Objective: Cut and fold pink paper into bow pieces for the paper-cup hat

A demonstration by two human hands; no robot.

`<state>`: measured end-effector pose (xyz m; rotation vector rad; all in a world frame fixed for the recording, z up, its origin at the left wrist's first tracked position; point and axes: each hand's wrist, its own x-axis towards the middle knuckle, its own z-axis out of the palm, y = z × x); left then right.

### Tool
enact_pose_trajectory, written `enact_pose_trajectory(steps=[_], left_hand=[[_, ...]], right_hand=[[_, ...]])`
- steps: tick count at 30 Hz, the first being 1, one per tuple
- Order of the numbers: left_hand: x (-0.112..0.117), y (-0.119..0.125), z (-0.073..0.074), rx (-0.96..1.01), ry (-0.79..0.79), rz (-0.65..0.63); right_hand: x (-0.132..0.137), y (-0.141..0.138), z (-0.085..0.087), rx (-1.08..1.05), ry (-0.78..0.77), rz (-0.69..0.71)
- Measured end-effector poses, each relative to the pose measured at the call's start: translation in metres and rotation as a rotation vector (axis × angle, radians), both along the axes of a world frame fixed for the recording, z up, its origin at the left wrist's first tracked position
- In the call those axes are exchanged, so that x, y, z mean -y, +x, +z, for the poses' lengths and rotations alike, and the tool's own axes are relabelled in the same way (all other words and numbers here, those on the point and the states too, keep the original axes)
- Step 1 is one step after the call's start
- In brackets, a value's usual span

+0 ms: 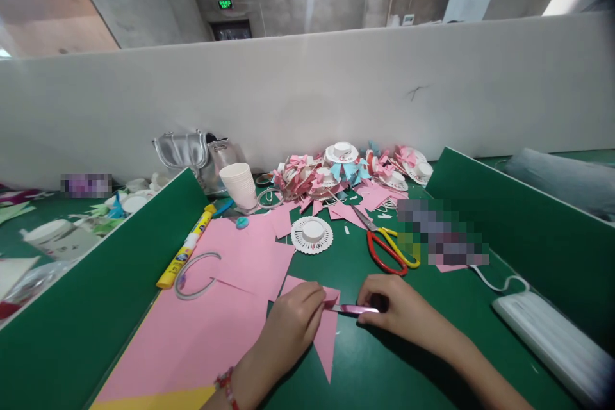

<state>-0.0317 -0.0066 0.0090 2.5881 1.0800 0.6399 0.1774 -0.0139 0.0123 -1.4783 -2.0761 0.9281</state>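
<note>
My left hand rests on a small pink paper piece on the green table, fingers curled and pinching its upper edge. My right hand is closed round a slim pink-handled cutter whose tip points left at that paper edge. The two hands are a few centimetres apart. A large pink sheet lies to the left under my left forearm, with a yellow sheet below it.
Red-and-yellow scissors, a cut white paper cup, stacked cups, a yellow glue stick, a wire ring and a pile of pink and white paper crafts lie behind. Green dividers flank both sides. A white power bank lies at right.
</note>
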Motion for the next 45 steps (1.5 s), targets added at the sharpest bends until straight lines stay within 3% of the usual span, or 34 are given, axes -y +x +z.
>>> enact_pose_trajectory(steps=[4,13,23,32,45], left_hand=[[0.002,-0.002,-0.004,-0.036,0.029,-0.006],[0.009,0.002,0.004,-0.136,0.038,-0.074],[0.021,0.011,0.01,-0.232,0.087,-0.152],[0.022,0.011,-0.003,-0.318,0.197,-0.17],[0.02,0.009,-0.003,-0.354,0.252,-0.184]], right_hand=[[0.0,0.0,0.002,0.071,0.015,-0.02],[-0.002,0.004,0.0,0.196,0.084,-0.086],[0.001,-0.006,-0.002,0.084,0.043,-0.011],[-0.003,-0.003,-0.012,0.001,0.082,-0.02],[-0.007,0.002,-0.013,-0.057,0.068,0.006]])
